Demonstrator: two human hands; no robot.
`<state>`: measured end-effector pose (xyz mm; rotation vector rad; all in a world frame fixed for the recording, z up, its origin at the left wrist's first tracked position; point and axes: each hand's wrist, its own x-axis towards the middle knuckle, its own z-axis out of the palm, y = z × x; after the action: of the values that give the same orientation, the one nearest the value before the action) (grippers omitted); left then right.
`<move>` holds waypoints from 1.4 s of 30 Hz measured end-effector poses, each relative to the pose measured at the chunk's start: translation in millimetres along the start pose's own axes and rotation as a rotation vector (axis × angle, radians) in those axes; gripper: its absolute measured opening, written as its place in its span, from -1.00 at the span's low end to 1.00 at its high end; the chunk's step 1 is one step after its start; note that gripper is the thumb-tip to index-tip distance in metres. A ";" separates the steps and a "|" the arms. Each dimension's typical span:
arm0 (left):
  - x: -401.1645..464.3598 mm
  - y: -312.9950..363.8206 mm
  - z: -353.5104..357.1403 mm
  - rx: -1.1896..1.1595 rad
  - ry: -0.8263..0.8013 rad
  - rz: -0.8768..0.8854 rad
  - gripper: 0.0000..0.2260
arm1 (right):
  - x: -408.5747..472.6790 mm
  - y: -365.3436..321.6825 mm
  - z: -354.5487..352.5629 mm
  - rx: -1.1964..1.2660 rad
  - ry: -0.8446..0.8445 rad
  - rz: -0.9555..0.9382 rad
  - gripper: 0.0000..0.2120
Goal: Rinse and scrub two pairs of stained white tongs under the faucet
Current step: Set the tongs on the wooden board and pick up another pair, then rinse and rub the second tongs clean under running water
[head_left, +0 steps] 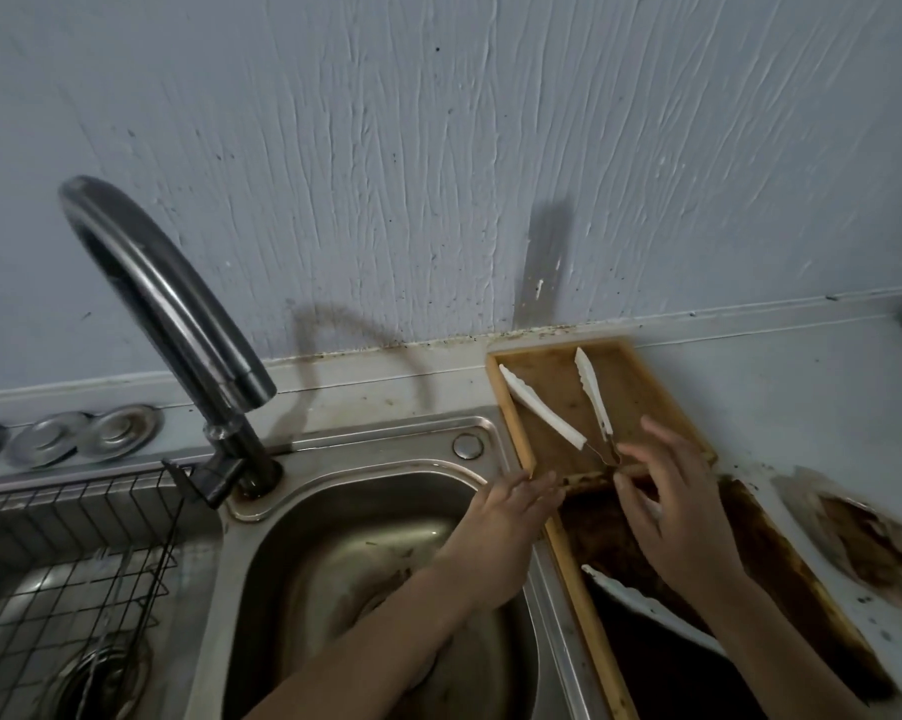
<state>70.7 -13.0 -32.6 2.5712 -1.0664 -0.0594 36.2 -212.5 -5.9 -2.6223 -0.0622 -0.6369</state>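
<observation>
One pair of white tongs (591, 394) lies spread open in the far compartment of a wooden tray (506, 402), its metal hinge pointing toward me. A second white pair (641, 605) lies in the near, dark-stained compartment, partly hidden under my right forearm. My right hand (672, 506) hovers over the tray's divider, fingers spread and relaxed, just short of the hinge of the far tongs. My left hand (511, 511) reaches across the sink's right rim, straight fingers touching the tray's left edge. The curved steel faucet (178, 324) stands to the left; no water shows.
A steel sink basin (334, 563) lies below my left arm. A black wire rack (74, 563) sits over the left basin. Round metal lids (100, 433) rest on the ledge behind. Brown stains (875, 548) mark the white counter right of the tray.
</observation>
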 end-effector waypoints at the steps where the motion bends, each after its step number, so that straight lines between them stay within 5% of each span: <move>1: -6.0 2.0 1.2 0.007 -0.003 0.032 -0.39 | -15.0 1.1 -4.4 -0.039 -0.072 0.049 -0.51; 6: -21.1 11.5 2.0 0.053 -0.087 0.040 -0.40 | -75.2 10.1 -17.5 -0.245 -0.390 0.292 -0.27; 10: -24.3 21.4 -1.3 0.092 -0.145 -0.008 -0.38 | -91.0 11.7 -27.6 -0.306 -0.569 0.365 -0.47; 16: -28.7 28.6 -5.8 0.064 -0.156 -0.044 -0.37 | -86.1 7.5 -34.6 -0.208 -0.519 0.389 -0.83; 20: -31.6 23.1 -9.5 0.028 -0.108 -0.070 -0.40 | -79.4 0.3 -41.1 -0.105 -0.445 0.438 -0.85; 28: -35.2 4.5 -38.3 -0.120 0.182 -0.187 -0.52 | -32.1 -57.6 -59.4 0.501 -0.169 0.443 -0.92; 36: -75.2 -34.0 -73.3 -0.266 0.519 -0.408 -0.63 | 4.8 -112.8 -7.3 1.414 -0.406 0.774 -0.74; 42: -118.7 -66.7 -85.8 -0.262 0.906 -0.640 -0.68 | 6.1 -155.7 34.5 1.410 -0.488 0.879 -0.61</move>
<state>45.7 139.1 13.7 2.1733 0.0931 0.6811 34.0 -57.6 32.4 -1.1447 0.3459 0.3264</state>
